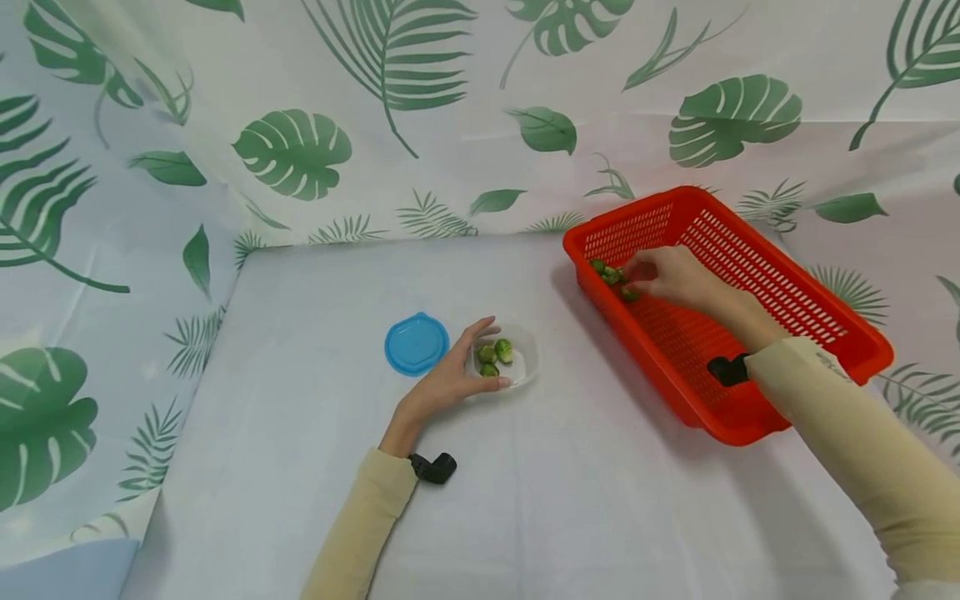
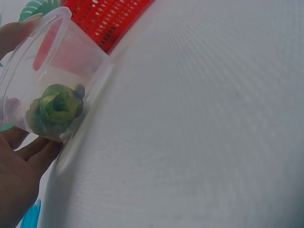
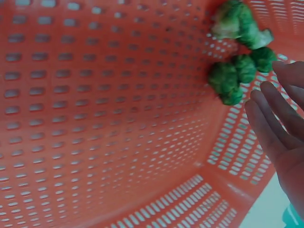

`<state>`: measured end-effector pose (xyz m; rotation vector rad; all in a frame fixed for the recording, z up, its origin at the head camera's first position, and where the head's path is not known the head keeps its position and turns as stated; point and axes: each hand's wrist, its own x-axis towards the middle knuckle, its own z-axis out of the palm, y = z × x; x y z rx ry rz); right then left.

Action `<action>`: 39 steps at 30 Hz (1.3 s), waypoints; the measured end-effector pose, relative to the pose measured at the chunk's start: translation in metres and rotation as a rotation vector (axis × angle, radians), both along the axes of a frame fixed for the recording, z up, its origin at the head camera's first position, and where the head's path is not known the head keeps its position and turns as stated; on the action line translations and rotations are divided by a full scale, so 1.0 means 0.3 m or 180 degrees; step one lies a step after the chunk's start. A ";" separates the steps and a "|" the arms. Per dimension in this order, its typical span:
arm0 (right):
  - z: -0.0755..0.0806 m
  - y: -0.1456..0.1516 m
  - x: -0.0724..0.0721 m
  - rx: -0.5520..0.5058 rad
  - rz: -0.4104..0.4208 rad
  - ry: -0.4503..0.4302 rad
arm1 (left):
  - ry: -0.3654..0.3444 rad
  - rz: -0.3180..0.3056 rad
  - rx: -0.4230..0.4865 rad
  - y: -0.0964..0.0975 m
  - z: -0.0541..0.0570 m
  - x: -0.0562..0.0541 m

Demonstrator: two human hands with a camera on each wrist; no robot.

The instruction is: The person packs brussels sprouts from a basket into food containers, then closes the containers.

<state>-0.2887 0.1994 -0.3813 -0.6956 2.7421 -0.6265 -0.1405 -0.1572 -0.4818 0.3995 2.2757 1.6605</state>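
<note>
My left hand (image 1: 442, 379) holds a small clear plastic tub (image 1: 529, 358), thumb on the near side and fingers round the far side. Several Brussels sprouts (image 1: 504, 351) lie inside the tub; in the left wrist view they show through its wall (image 2: 85, 52). Reaching into a red perforated basket (image 1: 637, 354), my right hand (image 1: 678, 279) is over its far left end. Several more Brussels sprouts (image 3: 223, 78) are clustered there, close to the fingertips (image 3: 268, 88). The right fingers are spread and fairly straight, with nothing seen held between them.
A round blue lid (image 1: 416, 344) lies flat on the white-covered table (image 1: 300, 417), just left of the tub. The basket stands on the right side of the table, set at a slant. A leaf-printed sheet (image 1: 435, 183) hangs behind the table and at its sides.
</note>
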 end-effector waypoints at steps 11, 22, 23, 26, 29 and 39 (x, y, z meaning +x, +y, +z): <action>-0.072 0.032 -0.029 0.0144 0.0054 -0.0023 | -0.0005 -0.0031 0.0042 0.000 0.001 -0.003; -0.110 0.035 -0.055 0.0213 0.0121 0.0027 | -0.0008 -0.0055 0.0051 -0.007 -0.004 -0.009; -0.113 0.035 -0.057 0.0218 0.0130 0.0039 | -0.0008 -0.0063 0.0053 -0.007 -0.005 -0.010; -0.122 0.040 -0.062 0.0202 0.0165 0.0052 | -0.0021 -0.0066 0.0064 -0.006 -0.007 -0.011; -0.127 0.045 -0.062 0.0174 0.0190 0.0049 | -0.0040 -0.0075 0.0081 -0.005 -0.009 -0.014; -0.125 0.045 -0.057 0.0174 0.0252 0.0106 | -0.0046 -0.0052 0.0043 -0.007 -0.006 -0.013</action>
